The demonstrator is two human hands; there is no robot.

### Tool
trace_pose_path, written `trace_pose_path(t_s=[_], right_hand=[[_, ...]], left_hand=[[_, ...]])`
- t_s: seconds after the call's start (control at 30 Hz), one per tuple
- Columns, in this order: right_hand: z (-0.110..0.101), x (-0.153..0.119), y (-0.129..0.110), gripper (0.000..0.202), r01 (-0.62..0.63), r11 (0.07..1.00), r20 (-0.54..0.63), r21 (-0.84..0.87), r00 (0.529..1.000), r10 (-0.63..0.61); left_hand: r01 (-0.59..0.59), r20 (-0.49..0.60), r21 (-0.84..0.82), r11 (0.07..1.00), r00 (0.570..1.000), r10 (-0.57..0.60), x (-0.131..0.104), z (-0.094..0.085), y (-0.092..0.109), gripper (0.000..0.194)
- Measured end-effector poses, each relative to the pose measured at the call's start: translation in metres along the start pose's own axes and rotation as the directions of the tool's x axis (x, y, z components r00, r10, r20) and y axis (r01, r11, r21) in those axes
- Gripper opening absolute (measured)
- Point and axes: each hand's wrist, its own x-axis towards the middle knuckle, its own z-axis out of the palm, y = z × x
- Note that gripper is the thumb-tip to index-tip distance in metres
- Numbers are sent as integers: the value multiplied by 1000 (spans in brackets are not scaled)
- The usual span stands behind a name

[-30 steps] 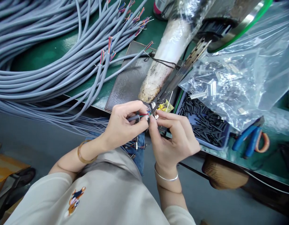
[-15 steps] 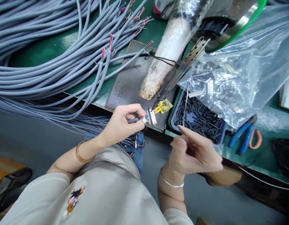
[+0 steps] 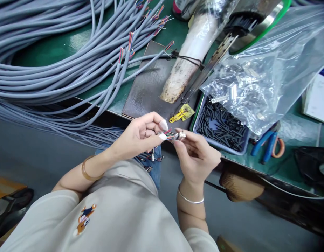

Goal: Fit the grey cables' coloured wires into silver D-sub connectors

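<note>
My left hand (image 3: 142, 136) is closed, thumb and fingers pinching the coloured wires (image 3: 170, 137) of a grey cable. The cable's sheath is mostly hidden in my palm. Across from it, my right hand (image 3: 200, 152) grips a small metal multi-pin connector (image 3: 181, 135) between thumb and forefinger. The wires run from my left fingertips to the connector's back. Both hands are held just off the bench's front edge. Beyond them, a yellow plastic piece (image 3: 179, 115) lies on a dark board (image 3: 143, 92).
A soldering iron (image 3: 198, 80) and a white wrapped rod (image 3: 181, 71) slant over the board. To the right stands a bin of short black tubes (image 3: 222, 131), under a plastic bag of connectors (image 3: 246, 87). Pliers (image 3: 268, 143) lie beyond. Grey cables (image 3: 59, 84) cover the left.
My right hand has moved left from near the bin and taken hold of the connector. The thin rod it held is no longer visible. The connector has turned.
</note>
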Motion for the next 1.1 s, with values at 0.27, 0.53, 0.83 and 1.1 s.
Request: trace_pose_path(t_s=[0.27,0.53,0.83,1.1], right_hand=[[2,12,-14,17,-198,974,41,107,980,195],[-4,24,4,26,296,955,-582,-4,777,-242],[1,2,14,16,140,985,-385,-103,907,-169],[-1,11,-5,20,401,898,-33,-184,910,-413]], left_hand=[[-520,251,501,691,852,459,-5,0,-11,15],[-62,-166,129,990,983,83,4,1,-23,14],[82,-157,-209,974,981,-116,14,-4,-15,11],[121,-66,-185,975,989,-135,16,-2,-18,12]])
